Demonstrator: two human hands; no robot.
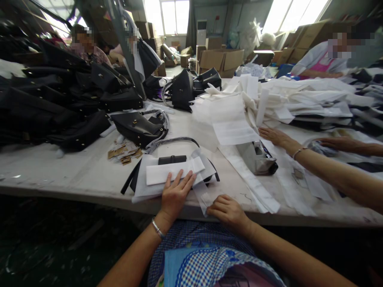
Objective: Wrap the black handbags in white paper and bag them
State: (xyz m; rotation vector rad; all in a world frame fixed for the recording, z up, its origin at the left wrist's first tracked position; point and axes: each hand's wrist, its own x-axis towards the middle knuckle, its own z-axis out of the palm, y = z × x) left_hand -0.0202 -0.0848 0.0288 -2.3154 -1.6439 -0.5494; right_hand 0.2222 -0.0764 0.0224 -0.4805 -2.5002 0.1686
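A black handbag (136, 175) lies on the table in front of me, mostly covered by a thin white sheet (143, 192). Across the sheet rests a folded strip of white foam (160, 173). My left hand (176, 189) lies on that strip with fingers spread, pressing it against the bag. Lower right, my right hand (227, 211) is closed on the end of a translucent strip (202, 199) that runs out from the bag's right side. The bag's handle (182, 139) loops behind it, partly wrapped in clear film.
Black handbags (137, 125) crowd the left and back. Paper tags (125, 152) lie nearby. A grey tape dispenser (257, 159) stands to the right, with white sheets (233, 119) behind it. A co-worker's hands (277, 137) reach in from the right; other people sit across the table.
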